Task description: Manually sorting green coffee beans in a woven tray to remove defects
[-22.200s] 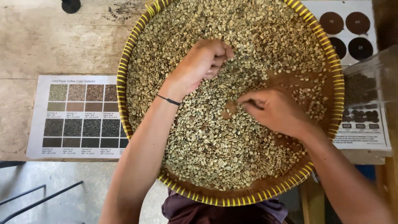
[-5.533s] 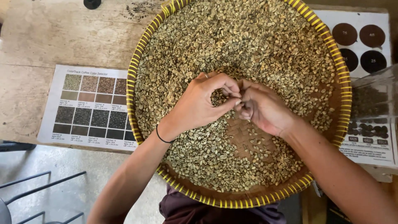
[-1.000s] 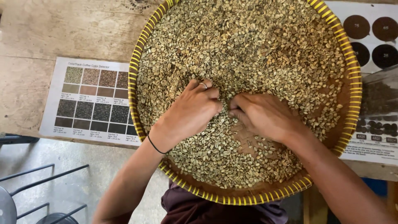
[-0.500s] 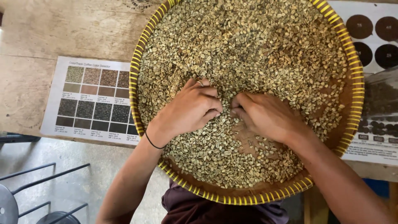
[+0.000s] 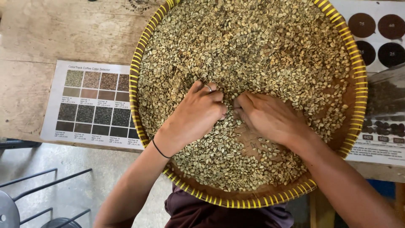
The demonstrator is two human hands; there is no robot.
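A worn, pale wooden table fills the far and left part of the scene. On it sits a wide, round woven tray with a yellow-wrapped rim, its near edge hanging out over the table's edge toward the person. Pale green unroasted coffee beans cover most of the tray, thick at the far side and thin near the right, where patches of brown weave show through.

To the left of the tray lies a white printed sheet with a grid of brown and dark colour swatches, partly tucked under the rim. To the right lies another white sheet with dark round discs, with a clear plastic container just near of the discs.

The left hand rests palm down on the beans in the middle of the tray, fingers curled and pressed into them (a ring shows on one finger, a thin black band on the wrist). The right hand lies just beside it, fingertips nearly meeting the left's, fingers bent down among the beans; whether either hand pinches a bean cannot be told.
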